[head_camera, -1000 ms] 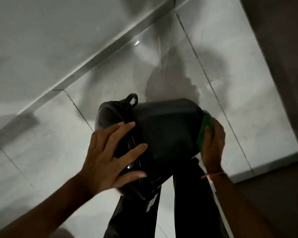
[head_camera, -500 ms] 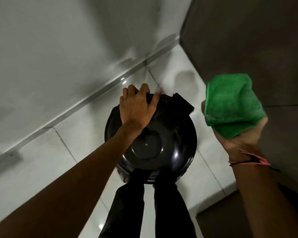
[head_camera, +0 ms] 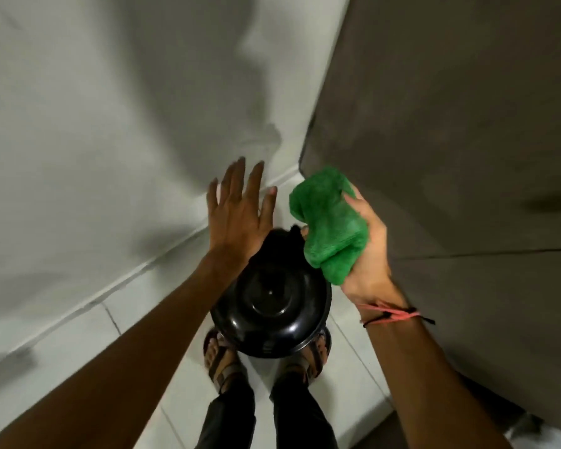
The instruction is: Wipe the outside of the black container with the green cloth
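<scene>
The black container (head_camera: 272,306) is seen from above, its glossy round lid facing me, low in front of my sandalled feet. My left hand (head_camera: 237,215) hovers over its far left edge with fingers spread and holds nothing; I cannot tell whether the wrist touches the container. My right hand (head_camera: 366,254) grips the bunched green cloth (head_camera: 331,228), palm up, just above the container's far right side. The cloth hides part of the container's top handle.
A white wall (head_camera: 110,124) rises on the left and meets the pale tiled floor (head_camera: 162,319). A grey-brown panel (head_camera: 450,124) stands close on the right. My feet (head_camera: 221,361) and dark trouser legs are directly under the container.
My left hand has let go of the container's top handle and lifted with fingers spread. My right hand has brought the cloth leftward, close to the container. One second ago the container lay tilted.
</scene>
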Tool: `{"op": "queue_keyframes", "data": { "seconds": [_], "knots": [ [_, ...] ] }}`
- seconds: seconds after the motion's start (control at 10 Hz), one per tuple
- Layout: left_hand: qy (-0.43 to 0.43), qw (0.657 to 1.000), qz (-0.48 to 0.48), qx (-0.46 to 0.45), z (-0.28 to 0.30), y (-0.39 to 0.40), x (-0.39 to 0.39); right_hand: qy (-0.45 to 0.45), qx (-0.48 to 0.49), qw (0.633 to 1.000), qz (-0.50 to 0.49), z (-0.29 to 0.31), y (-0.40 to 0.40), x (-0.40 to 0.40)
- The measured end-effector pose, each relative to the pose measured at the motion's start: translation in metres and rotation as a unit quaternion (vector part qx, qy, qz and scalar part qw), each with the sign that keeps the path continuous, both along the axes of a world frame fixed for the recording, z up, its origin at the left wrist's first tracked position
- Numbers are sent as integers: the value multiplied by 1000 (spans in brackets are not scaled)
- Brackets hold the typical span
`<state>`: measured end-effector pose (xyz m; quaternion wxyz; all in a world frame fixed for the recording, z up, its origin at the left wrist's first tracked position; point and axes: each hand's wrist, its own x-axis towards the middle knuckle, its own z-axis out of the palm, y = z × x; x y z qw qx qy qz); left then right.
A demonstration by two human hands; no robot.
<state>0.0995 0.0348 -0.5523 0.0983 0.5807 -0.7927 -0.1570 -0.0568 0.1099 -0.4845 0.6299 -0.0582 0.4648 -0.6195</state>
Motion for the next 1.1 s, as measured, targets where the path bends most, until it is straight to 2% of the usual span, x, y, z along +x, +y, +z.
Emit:
{"op": "queue_keyframes", "data": {
  "seconds": [0.1, 0.2, 0.3, 0.4, 0.5, 0.6, 0.7, 0.9, 1.0, 1.1],
  "knots": [
    [-12, 981, -65, -180, 121, -19, 15, 223, -49, 974, 12, 103, -27, -4],
    [-33, 957, -103, -271, 241, -36, 18, 552, -77, 827, 68, 216, -49, -16],
    [-48, 930, -115, -345, 350, -51, 12, 745, -83, 656, 86, 322, -60, -33],
    [-53, 914, -112, -386, 429, -61, -4, 819, -77, 567, 41, 402, -70, -55],
    [-58, 916, -113, -381, 482, -66, -24, 871, -20, 490, 24, 449, -74, -87],
    [-45, 931, -112, -345, 503, -74, -42, 885, 51, 457, 66, 455, -76, -124],
    [-38, 946, -113, -301, 506, -77, -56, 869, 107, 472, 101, 443, -73, -156],
    [-54, 949, -133, -281, 497, -86, -73, 862, 171, 441, 182, 417, -71, -189],
    [-42, 947, -140, -287, 510, -94, -72, 864, 169, 439, 178, 421, -75, -186],
    [-25, 942, -124, -311, 536, -90, -66, 905, 101, 395, 119, 443, -86, -162]
  ]
}}
